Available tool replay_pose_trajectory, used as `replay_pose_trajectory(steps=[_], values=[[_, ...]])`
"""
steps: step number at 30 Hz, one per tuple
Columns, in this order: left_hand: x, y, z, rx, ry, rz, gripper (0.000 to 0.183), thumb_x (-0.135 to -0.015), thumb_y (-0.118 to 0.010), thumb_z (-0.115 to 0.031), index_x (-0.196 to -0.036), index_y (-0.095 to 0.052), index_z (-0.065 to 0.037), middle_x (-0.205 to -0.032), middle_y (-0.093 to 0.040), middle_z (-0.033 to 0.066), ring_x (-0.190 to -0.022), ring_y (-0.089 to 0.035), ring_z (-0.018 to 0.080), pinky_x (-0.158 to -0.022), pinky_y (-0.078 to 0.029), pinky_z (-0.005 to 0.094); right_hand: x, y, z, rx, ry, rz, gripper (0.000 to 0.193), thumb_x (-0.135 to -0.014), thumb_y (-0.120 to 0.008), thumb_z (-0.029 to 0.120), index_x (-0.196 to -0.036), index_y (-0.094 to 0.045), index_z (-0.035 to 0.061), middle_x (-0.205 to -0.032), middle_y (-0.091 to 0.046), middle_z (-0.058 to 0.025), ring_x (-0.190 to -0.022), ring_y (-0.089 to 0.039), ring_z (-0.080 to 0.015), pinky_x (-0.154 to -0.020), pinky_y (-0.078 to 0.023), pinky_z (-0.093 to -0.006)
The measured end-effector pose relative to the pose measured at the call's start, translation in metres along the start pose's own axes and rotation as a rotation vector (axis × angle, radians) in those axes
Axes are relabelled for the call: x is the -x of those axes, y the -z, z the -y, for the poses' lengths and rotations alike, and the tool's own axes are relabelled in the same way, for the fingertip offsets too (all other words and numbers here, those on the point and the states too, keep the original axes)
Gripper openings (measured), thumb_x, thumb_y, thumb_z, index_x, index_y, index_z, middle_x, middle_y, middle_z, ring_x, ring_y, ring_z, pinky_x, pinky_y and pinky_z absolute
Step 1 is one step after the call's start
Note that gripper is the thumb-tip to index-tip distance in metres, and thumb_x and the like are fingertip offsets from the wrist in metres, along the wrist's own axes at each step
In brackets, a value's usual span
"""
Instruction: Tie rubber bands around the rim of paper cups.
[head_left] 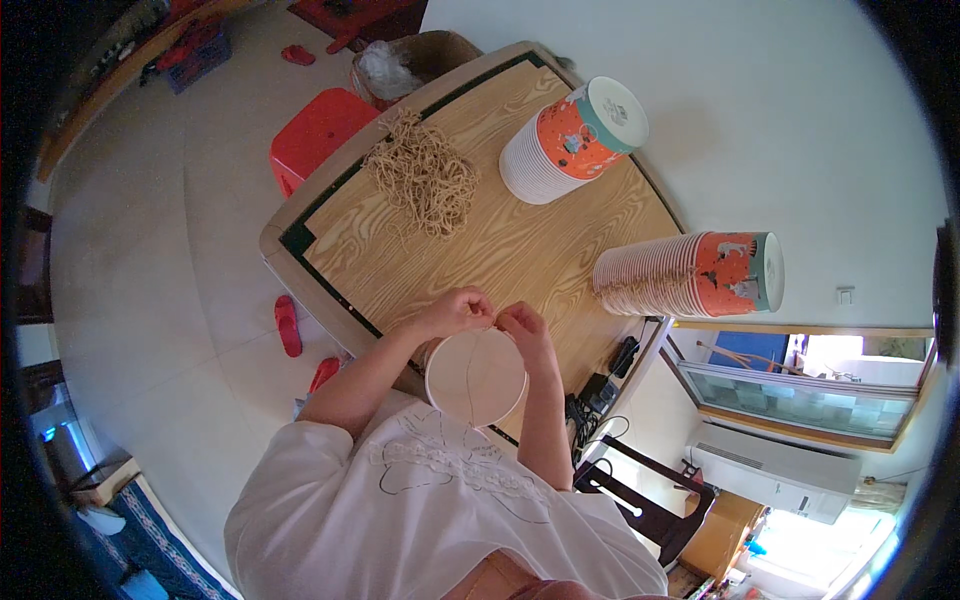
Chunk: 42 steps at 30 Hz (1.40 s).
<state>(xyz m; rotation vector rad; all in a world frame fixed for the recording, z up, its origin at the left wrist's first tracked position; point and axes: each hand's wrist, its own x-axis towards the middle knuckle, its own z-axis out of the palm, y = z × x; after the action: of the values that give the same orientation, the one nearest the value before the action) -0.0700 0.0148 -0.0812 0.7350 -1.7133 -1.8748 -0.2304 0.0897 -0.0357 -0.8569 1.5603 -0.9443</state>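
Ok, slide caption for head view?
Left hand and right hand at an open bucket, tangled twine and stacked buckets beyond.

Two bare hands are holding close together before the torso (440, 490), fingertips pinching. The left hand (460, 308) is capping a left forearm (372, 370) slanting inward; the right hand (525, 325) is topping a right forearm (543, 420) standing nearly straight. Fingers are curling toward each other, and both elbows are bending, set wide apart.
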Motion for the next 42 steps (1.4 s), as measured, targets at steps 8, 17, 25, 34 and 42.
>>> replay_pose_trajectory(steps=[8,17,25,34,42], values=[[0.004,0.003,0.002,-0.027,0.045,0.021,0.016,-0.073,-0.066,-0.017,-0.083,-0.059,-0.008,-0.078,-0.056,-0.0007,-0.071,-0.05,0.008,-0.06,-0.04,0.0248,0.0,0.005,-0.007,-0.105,-0.07,-0.018,0.005,-0.081,-0.054,0.007,-0.08,-0.054,0.002,-0.075,-0.06,-0.0043,-0.068,-0.055,-0.0099,-0.062,-0.044,-0.0217],[0.004,0.001,-0.011,-0.038,0.076,-0.013,0.014,-0.071,-0.067,-0.018,-0.078,-0.06,-0.007,-0.071,-0.058,-0.0004,-0.063,-0.05,0.0082,-0.055,-0.04,0.0242,0.0,0.005,-0.001,-0.106,-0.092,0.046,0.014,-0.077,-0.06,0.01,-0.089,-0.059,0.0023,-0.077,-0.06,-0.0016,-0.071,-0.055,-0.0089,-0.063,-0.043,-0.022],[0.005,0.0,-0.011,-0.037,-0.011,-0.022,0.014,-0.071,-0.066,-0.015,-0.08,-0.061,-0.005,-0.067,-0.056,-0.0006,-0.062,-0.05,0.0075,-0.058,-0.042,0.0244,0.0,0.003,0.006,0.061,-0.075,0.06,0.01,-0.077,-0.061,0.007,-0.084,-0.061,-0.0001,-0.074,-0.06,-0.002,-0.066,-0.054,-0.0072,-0.056,-0.043,-0.0196],[0.003,-0.002,-0.006,0.143,0.196,0.077,0.017,-0.077,-0.06,-0.021,-0.08,-0.059,-0.004,-0.074,-0.058,0.0005,-0.071,-0.053,0.0097,-0.065,-0.044,0.0282,-0.003,0.002,0.003,0.33,0.117,0.082,0.01,-0.077,-0.061,0.006,-0.085,-0.061,0.0002,-0.074,-0.06,-0.0018,-0.067,-0.054,-0.0068,-0.06,-0.043,-0.0195],[0.005,-0.004,0.001,0.208,0.152,-0.034,0.018,-0.075,-0.062,-0.017,-0.084,-0.062,-0.002,-0.078,-0.061,0.0029,-0.07,-0.055,0.0092,-0.063,-0.045,0.0234,-0.007,0.005,-0.006,0.233,0.097,0.092,0.01,-0.076,-0.06,0.004,-0.085,-0.059,0.0003,-0.075,-0.06,-0.0028,-0.069,-0.054,-0.0083,-0.062,-0.044,-0.0218]])
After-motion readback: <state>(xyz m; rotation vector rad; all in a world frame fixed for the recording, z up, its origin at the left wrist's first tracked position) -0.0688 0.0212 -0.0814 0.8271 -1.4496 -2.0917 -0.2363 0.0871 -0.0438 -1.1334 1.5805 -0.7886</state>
